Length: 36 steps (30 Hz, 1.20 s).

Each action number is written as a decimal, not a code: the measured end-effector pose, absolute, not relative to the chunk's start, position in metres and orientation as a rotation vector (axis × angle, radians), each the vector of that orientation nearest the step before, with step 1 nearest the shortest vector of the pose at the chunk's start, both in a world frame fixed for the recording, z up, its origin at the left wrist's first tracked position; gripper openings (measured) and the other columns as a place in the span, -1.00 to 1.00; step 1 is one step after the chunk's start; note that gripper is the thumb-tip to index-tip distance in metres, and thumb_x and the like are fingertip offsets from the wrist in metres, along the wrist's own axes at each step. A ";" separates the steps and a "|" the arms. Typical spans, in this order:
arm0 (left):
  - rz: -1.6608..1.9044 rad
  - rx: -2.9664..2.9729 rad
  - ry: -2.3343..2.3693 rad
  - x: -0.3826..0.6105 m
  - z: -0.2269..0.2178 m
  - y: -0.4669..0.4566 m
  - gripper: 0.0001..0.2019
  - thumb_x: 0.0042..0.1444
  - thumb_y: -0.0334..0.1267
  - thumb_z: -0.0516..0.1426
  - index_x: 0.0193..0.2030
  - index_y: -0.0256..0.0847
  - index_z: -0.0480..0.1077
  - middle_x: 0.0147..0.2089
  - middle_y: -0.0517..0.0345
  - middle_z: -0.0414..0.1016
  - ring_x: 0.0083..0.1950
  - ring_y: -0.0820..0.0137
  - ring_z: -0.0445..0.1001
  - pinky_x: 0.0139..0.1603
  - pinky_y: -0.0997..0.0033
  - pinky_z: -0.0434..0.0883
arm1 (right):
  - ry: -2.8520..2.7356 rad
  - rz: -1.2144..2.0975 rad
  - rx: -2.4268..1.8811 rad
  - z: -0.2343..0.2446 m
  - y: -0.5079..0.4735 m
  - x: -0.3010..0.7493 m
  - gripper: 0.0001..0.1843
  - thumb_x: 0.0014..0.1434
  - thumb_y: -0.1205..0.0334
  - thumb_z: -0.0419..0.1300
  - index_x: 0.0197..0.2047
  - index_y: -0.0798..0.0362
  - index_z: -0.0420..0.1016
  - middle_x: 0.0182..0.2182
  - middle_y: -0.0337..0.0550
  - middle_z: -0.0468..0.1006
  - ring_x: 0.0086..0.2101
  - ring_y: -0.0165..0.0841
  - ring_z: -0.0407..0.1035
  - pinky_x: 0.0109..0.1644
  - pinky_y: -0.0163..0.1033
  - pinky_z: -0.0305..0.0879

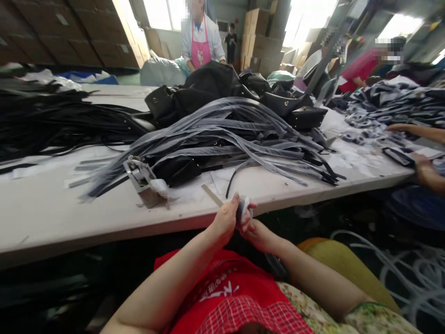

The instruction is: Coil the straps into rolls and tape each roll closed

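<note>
My left hand [225, 217] and my right hand [256, 233] come together just off the front edge of the table. Between them is a small dark strap bundle [239, 212] with a whitish wrap around part of it; fingers cover most of it. Both hands are closed on this bundle. A thin greyish strip [212, 195] lies on the table just beyond my left hand. Farther back, long straps in clear plastic sleeves [215, 132] drape over a heap of black handbags [212, 88]. To the left stands a metal tape dispenser [144, 181].
Loose black straps [69, 118] pile up on the left of the white table [83, 222]. At right, a co-worker's hands [426, 169] handle a dark strap. A person in a pink apron [201, 48] stands across the table. White tubing [417, 278] coils on the floor.
</note>
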<state>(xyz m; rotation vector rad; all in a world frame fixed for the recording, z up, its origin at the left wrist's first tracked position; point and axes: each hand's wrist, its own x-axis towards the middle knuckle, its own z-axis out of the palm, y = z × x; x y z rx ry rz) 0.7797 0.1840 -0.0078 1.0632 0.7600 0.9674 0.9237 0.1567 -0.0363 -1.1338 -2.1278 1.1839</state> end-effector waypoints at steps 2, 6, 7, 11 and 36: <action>1.184 1.308 0.938 0.770 -0.018 0.185 -0.33 0.24 0.23 -0.19 -0.01 -0.35 0.40 -0.52 0.15 0.34 -0.45 0.31 0.41 -0.17 0.14 0.48 | -2.036 1.542 -1.054 -0.042 0.138 0.911 -0.56 0.33 -0.02 -0.03 -0.18 0.16 0.50 -0.53 -0.22 0.40 -0.52 -0.45 0.24 -0.43 -0.35 0.23; 1.173 2.015 1.069 0.748 -0.048 0.187 -0.31 0.17 0.28 -0.14 0.02 -0.32 0.43 -0.12 -0.31 0.49 0.05 -0.05 0.42 0.15 -0.14 0.29 | -1.732 1.882 -0.924 -0.037 0.150 0.932 -0.41 0.18 -0.26 0.09 -0.25 0.17 0.52 -0.62 -0.25 0.36 -0.64 -0.51 0.16 -0.57 -0.42 0.06; 1.082 2.120 1.062 0.745 -0.052 0.188 -0.32 0.15 0.29 -0.13 -0.03 -0.28 0.46 -0.10 -0.34 0.50 0.03 -0.07 0.43 0.10 -0.13 0.32 | -1.729 1.779 -0.951 -0.032 0.163 0.943 -0.37 0.15 -0.31 0.08 -0.31 0.18 0.51 -0.66 -0.25 0.34 -0.67 -0.51 0.15 -0.59 -0.40 0.04; 0.804 1.811 1.133 0.755 -0.047 0.191 -0.23 0.16 0.35 -0.34 -0.45 -0.17 0.46 -0.54 -0.06 0.42 -0.50 0.23 0.42 -0.39 0.18 0.41 | -1.996 0.975 -1.216 -0.002 0.215 0.982 -0.46 0.16 -0.24 0.11 -0.29 0.13 0.53 -0.43 -0.06 0.52 -0.40 -0.29 0.40 -0.29 -0.23 0.33; 0.156 1.960 1.262 0.735 -0.032 0.190 -0.33 0.26 0.20 -0.19 -0.53 -0.24 0.45 -0.57 0.06 0.46 -0.52 0.35 0.40 -0.37 0.38 0.32 | -2.770 0.737 -1.154 -0.007 0.200 0.967 -0.59 0.32 -0.04 0.01 -0.22 0.07 0.56 -0.23 -0.02 0.60 -0.21 -0.21 0.44 -0.10 -0.20 0.27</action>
